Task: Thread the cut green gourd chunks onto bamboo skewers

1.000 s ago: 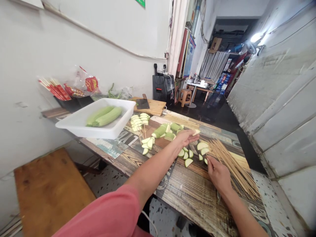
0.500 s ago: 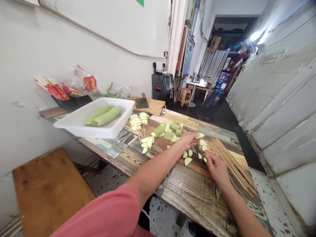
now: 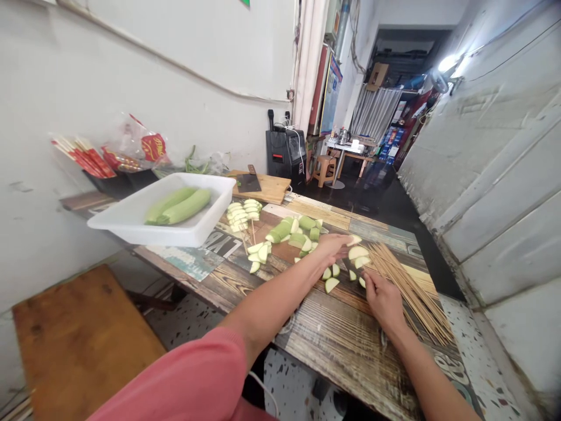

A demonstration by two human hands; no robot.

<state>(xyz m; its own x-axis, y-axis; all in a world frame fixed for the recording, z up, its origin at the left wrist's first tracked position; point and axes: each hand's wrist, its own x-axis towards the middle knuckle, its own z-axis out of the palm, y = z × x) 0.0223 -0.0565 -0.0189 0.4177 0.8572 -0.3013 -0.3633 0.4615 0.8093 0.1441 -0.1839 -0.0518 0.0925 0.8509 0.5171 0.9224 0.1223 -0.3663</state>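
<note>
My right hand (image 3: 384, 297) is closed in a pinch on a thin bamboo skewer, mostly hidden by its fingers. Just above those fingertips sit pale zucchini slices (image 3: 358, 253), close together on the skewer. My left hand (image 3: 335, 248) reaches in from the left, its fingers closed at a half-round zucchini slice (image 3: 354, 240) beyond the others. Loose cut slices (image 3: 332, 285) lie under and beside the left wrist. Larger zucchini chunks (image 3: 280, 230) are heaped behind that forearm. To the right of my right hand lies a spread bundle of bamboo skewers (image 3: 409, 289).
Filled zucchini skewers (image 3: 239, 216) lie left of the chunks. A white plastic tub (image 3: 193, 234) holds two whole zucchini (image 3: 186, 207). Behind it, a cleaver (image 3: 249, 182) rests on a wooden cutting board (image 3: 274, 188). A wooden stool (image 3: 83, 333) stands at the lower left.
The slices by my right fingertips have turned and show broader pale faces. Both hands stay nearly in place, and the whole view has shifted slightly.
</note>
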